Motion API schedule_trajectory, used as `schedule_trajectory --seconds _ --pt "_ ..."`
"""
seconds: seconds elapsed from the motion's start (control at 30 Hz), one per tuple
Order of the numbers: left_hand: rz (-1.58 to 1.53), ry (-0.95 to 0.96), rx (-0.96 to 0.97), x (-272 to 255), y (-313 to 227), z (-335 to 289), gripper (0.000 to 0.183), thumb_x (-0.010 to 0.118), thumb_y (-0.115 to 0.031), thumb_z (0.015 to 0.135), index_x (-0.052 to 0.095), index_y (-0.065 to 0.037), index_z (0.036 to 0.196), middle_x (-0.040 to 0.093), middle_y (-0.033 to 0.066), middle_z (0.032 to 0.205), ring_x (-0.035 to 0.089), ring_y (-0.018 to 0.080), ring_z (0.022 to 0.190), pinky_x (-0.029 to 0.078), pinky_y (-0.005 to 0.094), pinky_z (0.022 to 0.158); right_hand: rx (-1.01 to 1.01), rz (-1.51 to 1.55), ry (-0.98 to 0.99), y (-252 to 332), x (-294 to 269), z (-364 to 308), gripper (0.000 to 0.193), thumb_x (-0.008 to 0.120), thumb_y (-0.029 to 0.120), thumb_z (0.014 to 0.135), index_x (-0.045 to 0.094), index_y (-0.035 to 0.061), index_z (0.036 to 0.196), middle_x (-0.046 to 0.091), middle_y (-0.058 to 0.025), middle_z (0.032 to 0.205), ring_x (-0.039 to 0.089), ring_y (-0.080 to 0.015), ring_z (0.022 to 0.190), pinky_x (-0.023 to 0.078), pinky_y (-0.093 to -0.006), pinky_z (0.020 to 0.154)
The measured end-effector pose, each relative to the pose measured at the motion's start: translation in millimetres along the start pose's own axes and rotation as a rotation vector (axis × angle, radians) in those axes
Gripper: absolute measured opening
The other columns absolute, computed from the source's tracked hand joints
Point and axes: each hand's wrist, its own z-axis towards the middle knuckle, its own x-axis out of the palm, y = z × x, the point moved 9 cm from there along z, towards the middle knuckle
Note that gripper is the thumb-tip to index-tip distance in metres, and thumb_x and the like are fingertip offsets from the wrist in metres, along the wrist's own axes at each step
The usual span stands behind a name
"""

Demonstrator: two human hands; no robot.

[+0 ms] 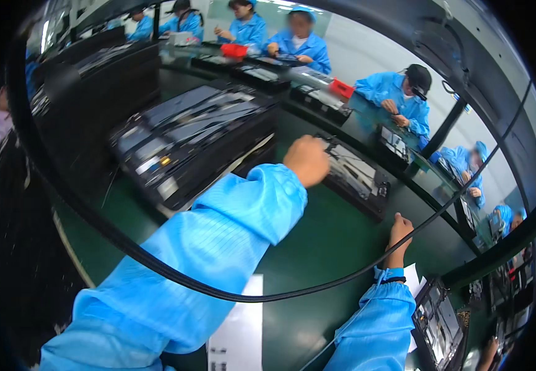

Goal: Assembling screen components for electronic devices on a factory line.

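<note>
My left hand [307, 161] reaches forward to the left end of a black tray [370, 199] that holds thin silver and dark flat parts. Its fingers look curled in and are partly hidden, so what they hold, if anything, does not show. Nearer to me on the right, my right hand [399, 236] hovers over the green tabletop [317, 247], apart from the tray. Its fingers are bent together, and anything between them is too small to make out. A blue wrist strap [391, 274] with a thin cord circles my right wrist.
Left of the tray stands a tall stack of black trays [200, 136] with flat parts on top. White paper [243, 328] lies near me. Another parts tray [439, 321] sits at lower right. A black cable [268, 298] sags across the view. Co-workers in blue sit beyond.
</note>
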Motion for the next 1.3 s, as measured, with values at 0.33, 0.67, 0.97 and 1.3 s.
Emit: schedule_trajectory --seconds 0.33,0.67,0.97,1.3 --pt "-0.344 -0.153 -0.177 50 69 31 0.042 0.061 -0.026 0.063 0.053 0.001 0.094 0.056 0.0223 0.094 0.051 0.0369 0.091 0.04 0.0398 0.08 0.103 0.27 0.173 18 70 17 0.051 0.058 0.039 0.074 0.055 -0.0106 0.089 0.058 -0.0201 0.089 0.056 -0.0281 0.084 0.043 -0.0352 0.075" --pt "-0.505 -0.118 -0.095 -116 -55 -165 0.058 0.059 -0.014 0.066 0.038 0.004 0.117 0.042 0.0218 0.115 0.043 0.0312 0.106 0.034 0.0321 0.089 -0.551 0.294 0.396 87 -145 -162 0.067 0.031 -0.008 0.056 0.032 -0.0072 0.124 0.042 -0.0164 0.118 0.043 -0.0213 0.108 0.029 -0.0288 0.095" --pt "-0.089 0.61 0.548 -148 -28 -334 0.05 0.054 -0.012 0.072 0.039 0.001 0.118 0.032 0.0224 0.126 0.031 0.0352 0.117 0.024 0.0454 0.095 0.319 0.69 0.353 -49 -223 -274 0.028 0.052 0.014 0.08 0.05 -0.0013 0.104 0.057 -0.0088 0.092 0.057 -0.0147 0.081 0.046 -0.0252 0.073" --pt "-0.189 0.703 0.649 -125 -15 -304 0.044 0.052 -0.006 0.072 0.043 0.002 0.114 0.032 0.022 0.127 0.031 0.0336 0.119 0.024 0.0438 0.097 -0.425 -0.215 0.225 78 -183 -334 0.013 0.057 0.006 0.069 0.054 -0.0034 0.078 0.05 -0.0173 0.106 0.047 -0.0277 0.097 0.035 -0.0359 0.083"
